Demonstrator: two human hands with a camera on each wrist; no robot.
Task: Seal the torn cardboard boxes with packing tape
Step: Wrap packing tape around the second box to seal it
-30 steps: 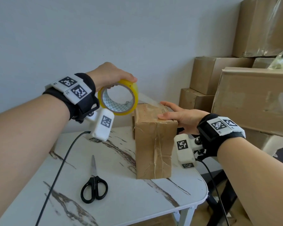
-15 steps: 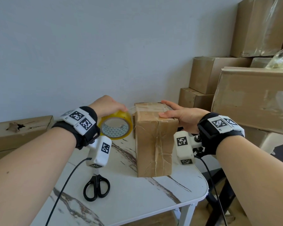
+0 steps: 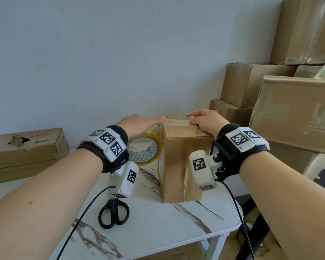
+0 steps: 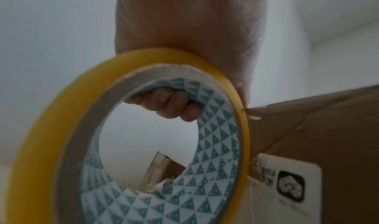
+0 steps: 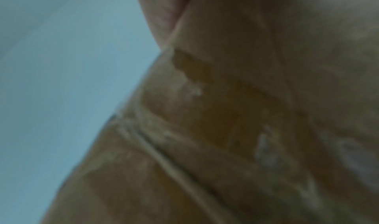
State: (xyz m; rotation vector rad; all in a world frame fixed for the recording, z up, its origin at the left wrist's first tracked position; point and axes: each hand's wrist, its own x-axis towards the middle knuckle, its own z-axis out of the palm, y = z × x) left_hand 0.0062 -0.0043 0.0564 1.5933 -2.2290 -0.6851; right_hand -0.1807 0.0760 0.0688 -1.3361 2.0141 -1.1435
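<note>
A tall brown cardboard box [image 3: 182,162] stands on the marble-pattern table [image 3: 176,237]. My left hand [image 3: 139,124] grips the yellow packing tape roll [image 3: 148,149] beside the box's left face. Its fingers [image 4: 168,104] curl through the core of the tape roll [image 4: 51,130], and the thumb lies on the box's top left edge. A clear tape strip [image 3: 174,121] runs across the box top. My right hand [image 3: 204,121] rests on the top right, fingers bent and pressing the strip. The right wrist view shows only the blurred box [image 5: 225,130].
Black scissors [image 3: 114,212] lie near the table's front, beside a black cable [image 3: 79,218]. A torn flat box [image 3: 24,152] sits at the left. Stacked cardboard boxes [image 3: 293,113] crowd the right side. The wall is close behind.
My left hand brought the tape roll down from above the box to its left side, drawing tape over the top. The right hand stayed on the box top.
</note>
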